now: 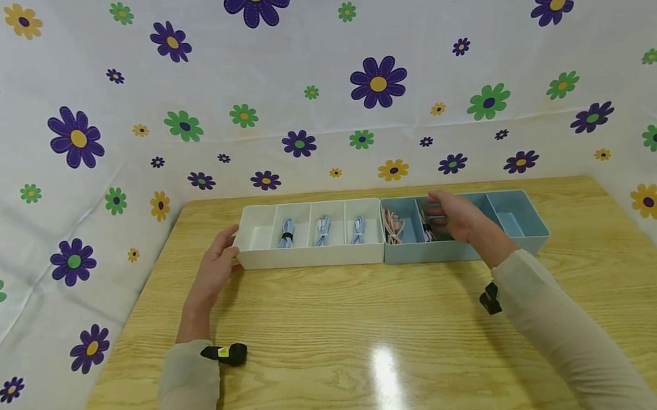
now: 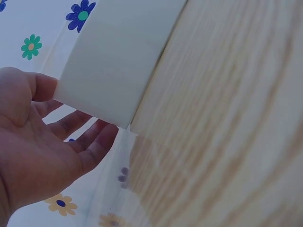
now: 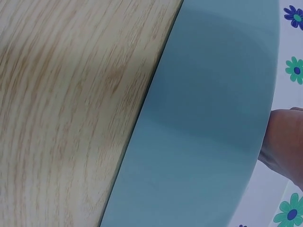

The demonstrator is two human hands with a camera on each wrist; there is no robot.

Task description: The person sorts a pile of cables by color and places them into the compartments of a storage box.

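Note:
A white divided box (image 1: 309, 256) stands on the table, and my left hand (image 1: 217, 262) touches its left end with thumb and fingertips. In the left wrist view, the fingers (image 2: 102, 142) lie loosely bent along that end wall. Bundled light-blue cables (image 1: 322, 230) lie in several of its compartments, one with a black tie. Against its right end sits a blue divided box (image 1: 511, 244). My right hand (image 1: 458, 216) reaches over the blue box, fingers spread beside a pinkish cable with a black tie (image 1: 427, 229). Another pinkish cable (image 1: 393, 227) lies in the leftmost blue compartment.
Both boxes stand in a row near the back edge of the wooden table (image 1: 314, 344). Behind and at the sides hangs a white flowered cloth (image 1: 323, 111). The blue box's front wall (image 3: 194, 113) hides most of the right hand in the right wrist view.

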